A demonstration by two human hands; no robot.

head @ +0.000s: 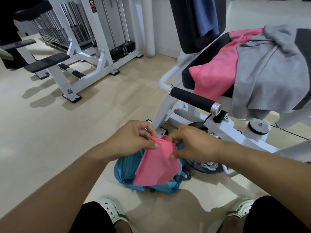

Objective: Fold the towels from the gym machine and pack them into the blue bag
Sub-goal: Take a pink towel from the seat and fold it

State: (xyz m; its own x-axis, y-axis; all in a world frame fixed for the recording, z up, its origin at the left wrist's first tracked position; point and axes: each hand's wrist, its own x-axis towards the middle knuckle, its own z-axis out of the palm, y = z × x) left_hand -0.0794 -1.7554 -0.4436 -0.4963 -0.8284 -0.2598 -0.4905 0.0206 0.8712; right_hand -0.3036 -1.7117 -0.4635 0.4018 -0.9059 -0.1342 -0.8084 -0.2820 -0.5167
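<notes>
Two hands, left (134, 140) and right (193, 143), pinching one pink towel (156, 163) above blue bag (124, 170) on beige floor (50, 140). Three towels draped on machine seat (190, 74): pink (218, 71), grey (269, 69), blue (205, 15).

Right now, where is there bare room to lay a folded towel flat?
Bare floor lies left of the blue bag, toward the white bench frame. The machine seat is crowded: a pink towel and a grey towel cover most of it.

White weight machine (94, 52) far left on beige floor (50, 140); white clogs (111, 209) at bottom edge.
</notes>
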